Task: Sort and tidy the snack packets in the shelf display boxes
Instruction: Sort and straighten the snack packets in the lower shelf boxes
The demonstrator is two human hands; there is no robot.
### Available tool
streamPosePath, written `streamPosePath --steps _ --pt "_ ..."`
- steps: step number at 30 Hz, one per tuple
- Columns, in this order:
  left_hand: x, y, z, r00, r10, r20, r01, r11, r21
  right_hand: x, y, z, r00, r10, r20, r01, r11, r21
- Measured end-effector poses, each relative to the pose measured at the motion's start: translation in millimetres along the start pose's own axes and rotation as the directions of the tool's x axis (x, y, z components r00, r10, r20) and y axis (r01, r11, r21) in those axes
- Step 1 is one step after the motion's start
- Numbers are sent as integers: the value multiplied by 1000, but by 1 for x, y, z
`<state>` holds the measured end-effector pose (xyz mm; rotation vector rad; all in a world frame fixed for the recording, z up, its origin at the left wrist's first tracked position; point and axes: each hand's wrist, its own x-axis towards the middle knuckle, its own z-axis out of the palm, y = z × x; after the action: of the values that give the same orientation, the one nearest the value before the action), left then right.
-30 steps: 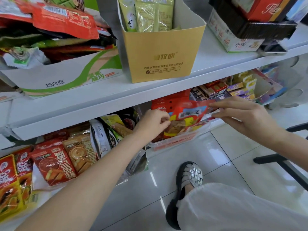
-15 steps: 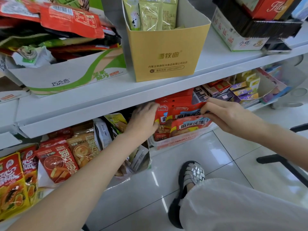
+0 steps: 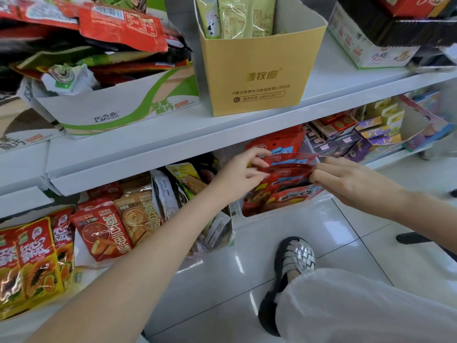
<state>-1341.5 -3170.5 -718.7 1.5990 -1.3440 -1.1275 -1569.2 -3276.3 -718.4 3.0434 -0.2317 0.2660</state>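
1. My left hand [image 3: 237,174] pinches the left end of the red peanut packets [image 3: 284,169] with thumb and fingertips. My right hand [image 3: 346,179] grips their right end, fingers curled onto the edge. Both hands are clamped on the same small stack.

2. The packets sit in the clear plastic display box [image 3: 279,211] on the lower shelf, under the edge of the upper shelf [image 3: 173,139] and just right of the torn carton [image 3: 222,233] of mixed snacks.

3. Risk: the film looks glossy and slick, so if I squeeze only the ends, the middle packets could slide out and drop to the floor [image 3: 247,280].

4. Risk: the box pokes out over the shelf lip. Pressing down too hard on the front could, I think, tip it forward.

5. Risk: headroom under the upper shelf is tight, so lifting the stack high may snag the top seals.

6. The packets are flat red pouches with blue label bands and pictures of nuts, standing in overlapping rows, slightly fanned and not yet squared up.
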Motion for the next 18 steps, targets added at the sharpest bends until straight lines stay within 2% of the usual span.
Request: streamPosePath --steps 4,6,8,11,13,15,18 --pt "-5 -7 -10 999 -37 16 37 999 -15 5 -4 0 1000 21 -17 -22 999 -30" --pt "-7 -8 -13 999 -32 26 31 999 39 9 -9 4 999 32 -16 -32 999 -29" --pt "-10 -8 -14 1000 14 -10 -12 985 173 17 -11 5 999 52 -15 -52 999 17" --pt "-18 -11 -16 975 148 -163 -65 902 427 24 -3 -1 994 105 -13 -104 994 39" --pt "-21 -15 -19 981 180 -67 -109 810 576 23 4 -10 991 128 -27 -126 990 70" --pt "-15 -18 -20 991 100 90 -135 712 689 21 8 -25 987 152 -54 -144 981 132" --pt "5 -21 -16 986 16 165 -139 627 767 11 14 -51 974 201 -101 -187 973 133"
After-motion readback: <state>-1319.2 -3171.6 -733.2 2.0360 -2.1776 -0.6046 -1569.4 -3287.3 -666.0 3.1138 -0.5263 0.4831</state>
